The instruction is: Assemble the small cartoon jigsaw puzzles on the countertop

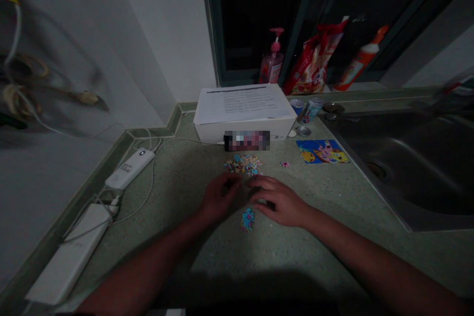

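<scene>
Puzzle pieces (243,164) are best lifted singly so none are scattered, while the left hand (219,198) and right hand (284,202) are loosely curled, whether pinching anything cannot be told.

The countertop (318,266) is grey-green and speckled. The loose pile of pieces (244,164) mixes cream, yellow, blue and pink; the smaller cluster (247,219) is mainly bright blue, flecked with purple. Yellow and pink cartoon figures cover the blue picture card (322,151). Behind — a white box (207,131), a pink pump bottle (271,66), a mostly red bag (311,61).
</scene>
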Action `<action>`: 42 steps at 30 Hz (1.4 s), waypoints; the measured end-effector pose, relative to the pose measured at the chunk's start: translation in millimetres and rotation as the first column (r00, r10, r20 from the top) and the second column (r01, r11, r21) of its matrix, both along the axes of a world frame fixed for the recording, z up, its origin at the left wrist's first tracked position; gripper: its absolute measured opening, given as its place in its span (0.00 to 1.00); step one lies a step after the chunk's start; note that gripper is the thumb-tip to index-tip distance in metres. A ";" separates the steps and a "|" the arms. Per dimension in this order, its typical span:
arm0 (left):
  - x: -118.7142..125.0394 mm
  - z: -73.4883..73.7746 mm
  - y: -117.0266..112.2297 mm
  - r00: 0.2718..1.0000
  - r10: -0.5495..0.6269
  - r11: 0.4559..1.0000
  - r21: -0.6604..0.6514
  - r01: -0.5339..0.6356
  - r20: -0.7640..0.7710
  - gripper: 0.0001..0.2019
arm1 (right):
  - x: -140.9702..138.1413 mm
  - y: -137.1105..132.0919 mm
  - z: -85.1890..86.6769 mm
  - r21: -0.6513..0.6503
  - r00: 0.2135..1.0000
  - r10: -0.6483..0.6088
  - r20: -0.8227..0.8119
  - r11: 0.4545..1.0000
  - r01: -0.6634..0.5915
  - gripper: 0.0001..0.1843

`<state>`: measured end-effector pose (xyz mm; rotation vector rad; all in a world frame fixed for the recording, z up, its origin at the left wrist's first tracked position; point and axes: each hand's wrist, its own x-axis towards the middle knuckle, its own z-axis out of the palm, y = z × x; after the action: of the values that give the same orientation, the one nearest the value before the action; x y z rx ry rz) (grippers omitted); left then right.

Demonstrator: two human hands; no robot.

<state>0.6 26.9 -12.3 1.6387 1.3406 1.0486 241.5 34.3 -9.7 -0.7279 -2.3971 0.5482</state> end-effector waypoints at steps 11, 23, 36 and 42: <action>-1.0 -0.1 0.5 1.000 0.003 1.000 -0.020 -0.003 -0.027 0.10 | 12.5 31.5 -21.0 0.111 0.895 -0.446 -0.016 0.889 0.445 0.08; -0.3 -3.9 0.6 1.000 0.002 1.000 -0.003 -0.002 -0.020 0.10 | 10.7 32.5 -26.0 0.074 0.889 -0.455 0.038 0.889 0.452 0.07; 0.1 -2.6 0.1 0.999 -0.017 1.000 0.004 0.017 -0.035 0.10 | 4.2 29.2 -16.4 0.118 0.860 -0.507 0.061 0.859 0.498 0.04; 0.1 -8.8 0.5 0.996 -0.041 0.997 0.054 0.046 -0.084 0.09 | 4.5 29.1 -11.5 0.183 0.860 -0.510 0.024 0.848 0.498 0.06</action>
<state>0.7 27.4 -21.1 1.7627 1.3335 1.0104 246.0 63.3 -21.2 -1.2619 -2.1494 0.0943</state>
